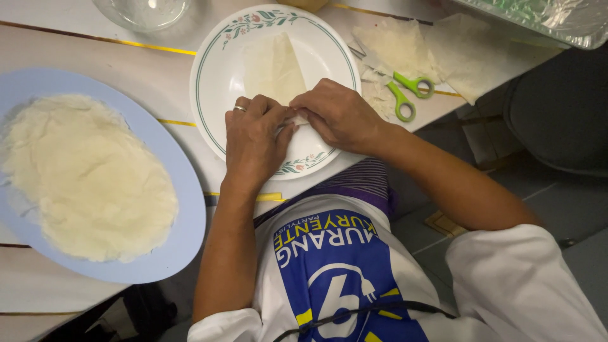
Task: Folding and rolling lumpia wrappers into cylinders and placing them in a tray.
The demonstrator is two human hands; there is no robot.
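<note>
Fingers (286,120) of both hands pinch the near corner of a thin pale wrapper (273,66), the left hand (252,140) and right hand (339,115) meeting at frame centre. It lies on a floral-rimmed white plate (212,76) on the worktop (149,73). A blue plate (183,190) stacked with wrappers sits at left; green-handled scissors (405,94) lie at upper right.

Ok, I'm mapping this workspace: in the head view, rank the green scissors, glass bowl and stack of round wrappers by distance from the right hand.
1. Green scissors, just beyond the right hand, toward the table edge.
2. Glass bowl, top of the view.
3. Stack of round wrappers, far left on the blue plate.
</note>
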